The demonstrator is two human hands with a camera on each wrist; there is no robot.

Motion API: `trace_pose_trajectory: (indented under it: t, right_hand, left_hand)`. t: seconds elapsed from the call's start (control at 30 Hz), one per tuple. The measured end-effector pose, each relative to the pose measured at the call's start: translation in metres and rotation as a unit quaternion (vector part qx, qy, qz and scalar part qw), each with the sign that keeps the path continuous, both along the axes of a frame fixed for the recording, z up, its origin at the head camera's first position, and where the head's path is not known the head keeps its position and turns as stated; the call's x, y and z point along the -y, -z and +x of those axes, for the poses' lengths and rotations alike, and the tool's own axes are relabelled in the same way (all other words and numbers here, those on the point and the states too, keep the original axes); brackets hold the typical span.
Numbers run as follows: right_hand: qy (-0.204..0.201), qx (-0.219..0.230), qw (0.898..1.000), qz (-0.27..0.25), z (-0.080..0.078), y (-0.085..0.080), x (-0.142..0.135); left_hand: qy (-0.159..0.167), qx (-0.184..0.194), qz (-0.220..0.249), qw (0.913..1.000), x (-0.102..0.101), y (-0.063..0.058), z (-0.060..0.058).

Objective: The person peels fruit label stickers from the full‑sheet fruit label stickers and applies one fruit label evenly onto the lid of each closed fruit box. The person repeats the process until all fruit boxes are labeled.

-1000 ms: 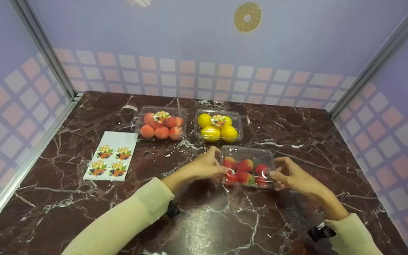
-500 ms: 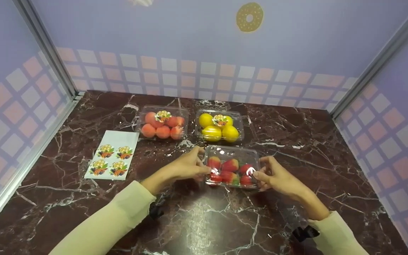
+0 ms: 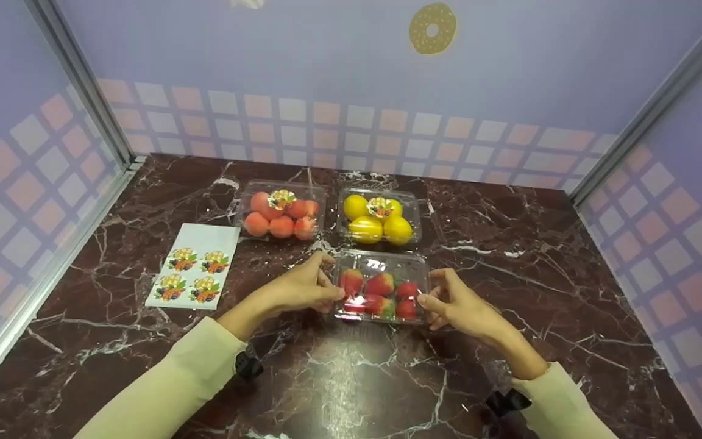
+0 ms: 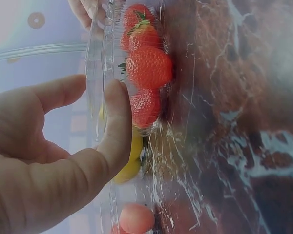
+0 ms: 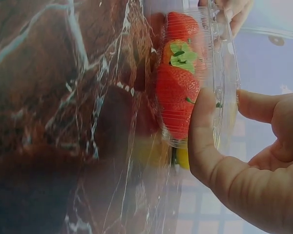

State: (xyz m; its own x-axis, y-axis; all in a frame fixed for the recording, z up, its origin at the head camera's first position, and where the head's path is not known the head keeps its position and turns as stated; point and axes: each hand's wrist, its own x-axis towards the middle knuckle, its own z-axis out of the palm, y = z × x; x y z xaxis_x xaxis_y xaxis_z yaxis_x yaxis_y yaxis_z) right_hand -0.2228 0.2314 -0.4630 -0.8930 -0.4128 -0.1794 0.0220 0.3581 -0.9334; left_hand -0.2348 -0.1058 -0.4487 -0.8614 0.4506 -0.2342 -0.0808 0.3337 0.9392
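A clear plastic clamshell box (image 3: 381,262) with several strawberries (image 3: 380,284) in it lies on the dark marbled tabletop, its lid down and bare of any sticker. My left hand (image 3: 299,288) grips its left end, thumb at the front side and fingers behind. At the opposite end my right hand (image 3: 464,308) holds the box the same way. Both wrist views show the thumbs (image 4: 118,117) against the box's rim, with the strawberries (image 5: 178,92) behind ribbed clear walls.
Behind the strawberries stand a clear box of peaches (image 3: 281,227) and a clear box of lemons (image 3: 366,230), each with a fruit sticker on its lid. A white sticker sheet (image 3: 208,236) with several fruit stickers lies at the left. Patterned panels enclose the table's back and sides.
Both hands have slid the strawberry box leftward, from right of the lemon box to in front of it. The other boxes and the sticker sheet have stayed in place.
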Motion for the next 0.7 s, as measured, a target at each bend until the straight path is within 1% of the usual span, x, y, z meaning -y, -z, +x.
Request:
trace_pose_trajectory:
  t: [0.23,0.43,0.5,0.6,0.7]
  right_hand:
    - [0.002,-0.018,1.0,0.014,0.001,0.001,0.001]
    - [0.006,-0.02,0.999,0.038,0.001,-0.003,-0.004]
    - [0.012,-0.026,0.998,0.052,0.001,-0.005,-0.007]
    - [0.024,-0.062,0.994,0.086,0.002,-0.011,-0.013]
    - [0.034,-0.122,0.984,0.127,0.003,-0.019,-0.018]
  left_hand:
    - [-0.008,0.001,-0.007,0.9999,0.003,0.0,0.002]
    - [-0.005,-0.01,-0.019,0.9998,0.005,0.0,0.001]
    - [-0.003,-0.016,-0.026,0.9995,0.006,-0.002,0.001]
    - [-0.008,-0.031,-0.043,0.9986,0.011,-0.006,0.001]
    - [-0.02,-0.049,-0.059,0.9968,0.02,-0.012,-0.001]
